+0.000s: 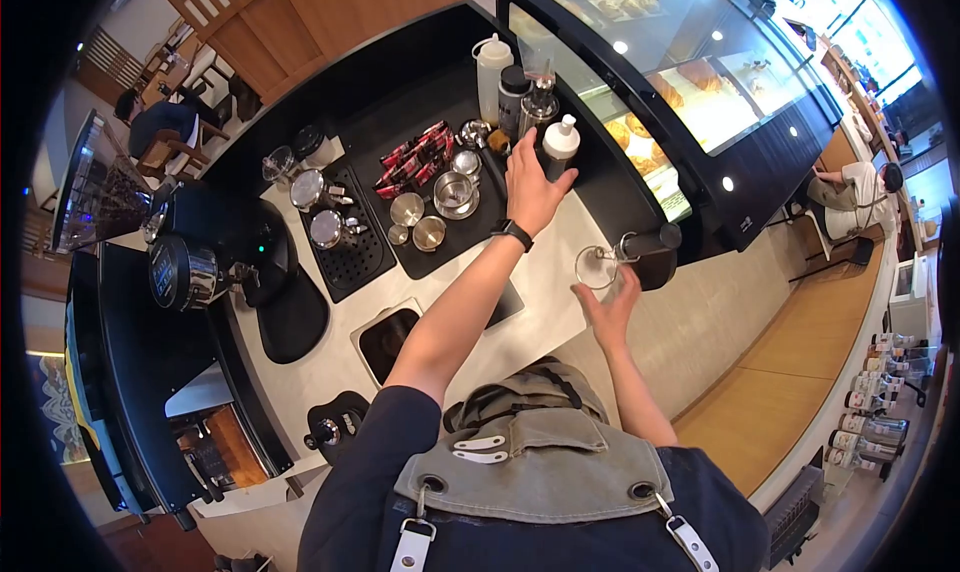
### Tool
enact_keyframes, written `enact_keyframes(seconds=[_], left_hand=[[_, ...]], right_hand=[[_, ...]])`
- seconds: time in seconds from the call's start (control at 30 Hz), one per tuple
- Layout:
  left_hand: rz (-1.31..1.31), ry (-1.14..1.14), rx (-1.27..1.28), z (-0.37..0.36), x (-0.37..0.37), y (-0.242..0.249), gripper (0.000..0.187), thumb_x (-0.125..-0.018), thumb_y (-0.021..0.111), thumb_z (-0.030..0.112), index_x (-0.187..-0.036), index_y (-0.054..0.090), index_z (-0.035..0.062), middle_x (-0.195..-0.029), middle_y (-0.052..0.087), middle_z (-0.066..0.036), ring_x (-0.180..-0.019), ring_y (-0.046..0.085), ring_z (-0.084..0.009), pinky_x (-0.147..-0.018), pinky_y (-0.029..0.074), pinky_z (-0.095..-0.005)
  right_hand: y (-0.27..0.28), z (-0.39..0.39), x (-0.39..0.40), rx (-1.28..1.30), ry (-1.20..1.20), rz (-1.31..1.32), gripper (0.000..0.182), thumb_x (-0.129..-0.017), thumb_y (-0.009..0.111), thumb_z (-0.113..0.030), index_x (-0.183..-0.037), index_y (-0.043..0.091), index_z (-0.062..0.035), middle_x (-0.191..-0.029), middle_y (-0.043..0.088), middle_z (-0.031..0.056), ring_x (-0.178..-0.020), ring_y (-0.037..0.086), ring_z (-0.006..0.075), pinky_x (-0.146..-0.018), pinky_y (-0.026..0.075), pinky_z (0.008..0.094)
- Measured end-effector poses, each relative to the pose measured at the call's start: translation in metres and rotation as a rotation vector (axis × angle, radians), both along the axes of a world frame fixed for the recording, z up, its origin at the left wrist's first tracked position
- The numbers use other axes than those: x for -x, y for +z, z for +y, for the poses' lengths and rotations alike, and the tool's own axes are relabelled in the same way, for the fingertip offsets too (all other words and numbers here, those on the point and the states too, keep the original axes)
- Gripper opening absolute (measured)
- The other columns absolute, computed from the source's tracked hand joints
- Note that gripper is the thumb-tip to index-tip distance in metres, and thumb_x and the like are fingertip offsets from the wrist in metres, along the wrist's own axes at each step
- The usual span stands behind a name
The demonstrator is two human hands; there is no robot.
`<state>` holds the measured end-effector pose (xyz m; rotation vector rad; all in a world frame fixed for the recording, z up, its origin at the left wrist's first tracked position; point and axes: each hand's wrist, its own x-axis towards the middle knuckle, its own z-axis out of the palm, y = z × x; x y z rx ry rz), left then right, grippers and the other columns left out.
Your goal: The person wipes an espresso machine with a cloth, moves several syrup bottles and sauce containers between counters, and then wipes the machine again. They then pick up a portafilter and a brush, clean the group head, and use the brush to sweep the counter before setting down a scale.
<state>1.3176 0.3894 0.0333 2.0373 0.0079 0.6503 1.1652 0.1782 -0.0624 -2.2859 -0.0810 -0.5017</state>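
My left hand [537, 184] reaches over the counter with its fingers spread and nothing in it. Just beyond it stand a white pump bottle [562, 140], a dark-capped bottle [514, 97] and a clear squeeze bottle [493, 77]. At the counter's right end, my right hand [612, 309] is beside a clear glass [596, 268], with thumb and fingers apart near its rim; whether they touch it I cannot tell. Next to the glass is a dark-handled metal tool [650, 243]. Metal cups [455, 194] and red-and-black packets [415, 159] lie on a black mat left of my left hand.
A glass pastry case [690, 102] borders the counter at the upper right. On the left are a coffee machine [190, 262], steel pitchers [326, 228] on a black drip tray [355, 257], and a small sink [388, 342]. Two people sit farther off, one on each side.
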Motion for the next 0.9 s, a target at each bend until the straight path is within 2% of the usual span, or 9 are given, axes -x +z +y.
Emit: enact_keyframes(seconds=[0.07,0.2,0.3,0.4,0.5,0.6,0.7,0.8,0.9], left_hand=[[0.067,0.021,-0.012,-0.005,-0.017,-0.004,0.085,-0.078,0.088,0.024,-0.146,0.043,0.0009,-0.139,0.053,-0.022,-0.128,0.05,-0.0417,-0.11,0.041,-0.0506],[-0.033,0.047,0.004,-0.008,-0.02,-0.012,0.074,-0.077,0.089,0.022,-0.136,0.051,-0.0015,-0.125,0.059,-0.02,-0.119,0.055,-0.04,-0.103,0.045,-0.048],[-0.028,0.023,0.145,-0.013,-0.007,-0.008,0.064,-0.076,0.088,0.015,-0.13,0.056,0.0023,-0.124,0.059,-0.016,-0.115,0.056,-0.0361,-0.098,0.047,-0.0441],[-0.088,0.006,0.258,-0.017,0.007,-0.011,0.06,-0.073,0.088,0.006,-0.125,0.058,0.0048,-0.122,0.06,-0.014,-0.111,0.057,-0.0333,-0.094,0.048,-0.0406],[-0.125,0.003,0.308,-0.017,0.022,-0.019,0.059,-0.073,0.088,0.005,-0.124,0.058,0.0049,-0.123,0.06,-0.014,-0.112,0.058,-0.0335,-0.095,0.048,-0.041],[-0.125,-0.002,0.358,-0.015,0.036,-0.031,0.06,-0.073,0.089,0.004,-0.124,0.057,0.0043,-0.124,0.06,-0.014,-0.11,0.062,-0.0325,-0.095,0.051,-0.0405],[-0.095,-0.016,0.441,-0.013,0.053,-0.026,0.061,-0.075,0.089,0.003,-0.126,0.056,0.0032,-0.129,0.057,-0.012,-0.114,0.063,-0.0248,-0.097,0.054,-0.0366],[-0.089,-0.045,0.479,-0.007,0.068,-0.013,0.064,-0.075,0.09,0.0,-0.128,0.054,0.0029,-0.131,0.055,-0.011,-0.117,0.062,-0.0195,-0.1,0.055,-0.0348],[-0.082,-0.148,0.51,0.002,0.082,0.002,0.065,-0.074,0.091,0.004,-0.129,0.057,0.0029,-0.13,0.058,-0.01,-0.118,0.062,-0.0179,-0.1,0.054,-0.0338]], right_hand=[[-0.009,-0.01,0.021,-0.055,-0.037,-0.025,0.071,-0.081,0.09,-0.02,-0.134,0.047,-0.0009,-0.134,0.047,0.0182,-0.125,0.046,0.0324,-0.106,0.04,0.0423],[-0.012,-0.021,0.062,-0.182,0.049,0.015,0.045,-0.086,0.081,-0.007,-0.123,0.055,-0.0012,-0.117,0.056,0.0142,-0.107,0.054,0.0271,-0.094,0.045,0.0376],[0.002,-0.012,0.072,-0.296,0.277,0.187,0.031,-0.086,0.076,-0.001,-0.114,0.061,-0.0012,-0.112,0.062,0.0159,-0.101,0.061,0.0306,-0.09,0.05,0.0395],[0.041,0.018,0.054,-0.285,0.418,0.116,0.024,-0.086,0.074,0.001,-0.107,0.064,-0.0018,-0.107,0.065,0.0148,-0.101,0.065,0.031,-0.089,0.052,0.0396],[0.057,0.039,0.025,-0.268,0.444,0.089,0.032,-0.086,0.073,0.002,-0.115,0.062,-0.0012,-0.119,0.063,0.018,-0.115,0.062,0.0349,-0.1,0.049,0.0424],[0.05,0.06,-0.008,-0.248,0.357,0.02,0.052,-0.086,0.07,0.004,-0.134,0.051,-0.0005,-0.14,0.051,0.0214,-0.131,0.051,0.0385,-0.111,0.042,0.0456],[0.056,0.081,-0.033,-0.324,0.31,0.087,0.076,-0.086,0.069,0.005,-0.152,0.031,0.0,-0.159,0.03,0.0232,-0.147,0.032,0.0422,-0.122,0.03,0.0486],[0.064,0.092,-0.053,-0.207,0.305,0.065,0.089,-0.085,0.07,0.005,-0.159,0.02,0.0001,-0.167,0.017,0.0232,-0.154,0.021,0.0424,-0.127,0.024,0.0501],[0.072,0.097,-0.067,-0.171,0.342,-0.013,0.097,-0.083,0.072,0.005,-0.161,0.016,-0.0017,-0.167,0.022,0.0244,-0.155,0.019,0.043,-0.128,0.02,0.0515]])
